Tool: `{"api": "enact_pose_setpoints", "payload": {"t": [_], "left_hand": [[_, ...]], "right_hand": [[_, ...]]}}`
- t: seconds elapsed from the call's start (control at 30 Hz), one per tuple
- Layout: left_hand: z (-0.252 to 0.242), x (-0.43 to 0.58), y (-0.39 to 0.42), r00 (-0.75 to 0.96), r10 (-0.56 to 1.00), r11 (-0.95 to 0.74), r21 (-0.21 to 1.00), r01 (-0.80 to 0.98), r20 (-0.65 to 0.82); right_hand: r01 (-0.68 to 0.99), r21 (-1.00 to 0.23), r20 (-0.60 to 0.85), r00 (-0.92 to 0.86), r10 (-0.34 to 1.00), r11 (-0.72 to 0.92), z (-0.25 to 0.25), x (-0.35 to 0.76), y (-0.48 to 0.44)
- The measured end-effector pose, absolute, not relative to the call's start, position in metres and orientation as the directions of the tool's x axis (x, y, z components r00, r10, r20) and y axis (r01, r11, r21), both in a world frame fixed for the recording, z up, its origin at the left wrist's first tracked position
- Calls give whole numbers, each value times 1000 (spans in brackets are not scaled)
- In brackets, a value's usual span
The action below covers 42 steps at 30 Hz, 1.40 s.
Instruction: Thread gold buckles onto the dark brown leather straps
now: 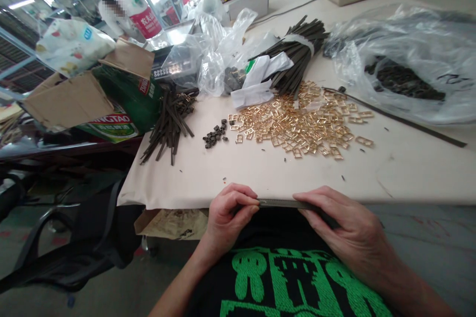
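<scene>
A dark narrow strap (279, 203) stretches between my two hands at the table's front edge. My left hand (231, 212) pinches one end of it between thumb and fingers. Further along, my right hand (340, 220) grips the same strap, part of which runs under the palm. Beyond the hands lies a heap of gold rectangular buckles (301, 126). To its left is a small cluster of dark loops (214, 134), and farther left a loose pile of dark straps (169, 126). Fingertips hide what the strap's left end looks like.
A tied bundle of dark straps (297, 54) lies behind the buckles. Clear plastic bags (412, 64) holding dark pieces cover the right rear. One long strip (397, 117) crosses the right side. A Tsingtao carton (122, 94) stands left, above a black chair (92, 227).
</scene>
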State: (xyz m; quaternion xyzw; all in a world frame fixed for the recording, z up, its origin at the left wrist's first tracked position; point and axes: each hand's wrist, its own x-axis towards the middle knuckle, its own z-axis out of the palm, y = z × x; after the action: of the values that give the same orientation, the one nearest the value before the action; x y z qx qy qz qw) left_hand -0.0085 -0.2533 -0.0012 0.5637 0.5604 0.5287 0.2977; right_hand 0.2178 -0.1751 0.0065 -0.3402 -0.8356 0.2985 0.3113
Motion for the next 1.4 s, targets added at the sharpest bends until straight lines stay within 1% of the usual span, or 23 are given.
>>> {"api": "enact_pose_setpoints", "payload": {"t": [0.27, 0.33, 0.37, 0.43, 0.53, 0.6, 0.67, 0.8, 0.9, 1.17, 1.3, 1.4], "left_hand": [[-4, -11, -255, -246, 940, -164, 944, 285, 238], [-6, -14, -255, -268, 940, -141, 956, 257, 210], [-6, -15, -253, -283, 940, -126, 965, 231, 191], [-8, -17, -249, -312, 940, -94, 985, 146, 136], [-8, -18, -239, -331, 944, -17, 999, -38, 3], [-8, -18, -231, -321, 944, 36, 990, -139, -80], [-8, -19, -225, -300, 946, 67, 979, -195, -124], [-11, -19, -218, -263, 950, 104, 966, -238, -167], [-13, -19, -215, -255, 948, 132, 963, -234, -192], [-18, -17, -211, -251, 942, 170, 963, -210, -221], [-19, -17, -210, -249, 941, 173, 959, -226, -228], [-18, -19, -211, -215, 953, 161, 957, -243, -215]], "right_hand": [[391, -716, 295, -581, 759, 578, 4, 218, -177], [390, -737, 254, -598, 760, 552, 4, 218, -178], [392, -759, 207, -613, 763, 520, 4, 217, -178], [408, -817, 50, -654, 755, 408, 5, 214, -179], [434, -887, -233, -715, 659, 157, 7, 208, -181], [429, -903, -347, -735, 583, 4, 7, 204, -183], [408, -905, -406, -744, 530, -121, 6, 202, -186], [360, -886, -460, -767, 447, -294, 3, 201, -188], [342, -873, -473, -768, 433, -348, 1, 201, -187], [316, -872, -464, -778, 423, -374, -1, 204, -185], [319, -873, -464, -776, 427, -369, -1, 205, -183], [319, -880, -455, -776, 437, -351, -2, 209, -180]]}}
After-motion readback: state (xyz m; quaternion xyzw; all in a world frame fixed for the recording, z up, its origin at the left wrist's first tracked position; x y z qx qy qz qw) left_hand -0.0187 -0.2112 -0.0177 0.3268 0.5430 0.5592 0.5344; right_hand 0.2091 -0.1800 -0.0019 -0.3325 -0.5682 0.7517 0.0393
